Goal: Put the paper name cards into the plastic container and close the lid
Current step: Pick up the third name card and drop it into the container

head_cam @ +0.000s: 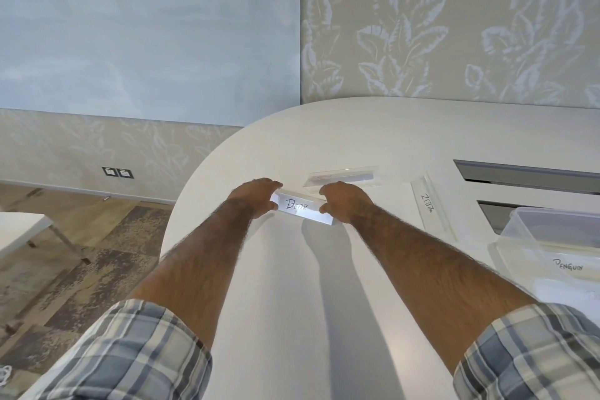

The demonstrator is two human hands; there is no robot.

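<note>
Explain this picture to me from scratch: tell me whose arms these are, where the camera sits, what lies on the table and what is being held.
There is no machine here. A person wears one wide-angle camera on the head, looking down at their own two bare arms in rolled plaid sleeves. The left hand and the right hand grip opposite ends of a clear plastic name holder with a white paper card that seems to read "Bear", at the rounded white table. Just beyond it lies another clear holder; what its card says cannot be read. To the right lies a holder marked "Zebra". At the far right stands a clear plastic container, open, with a card marked "Penguin" showing through its wall.
</note>
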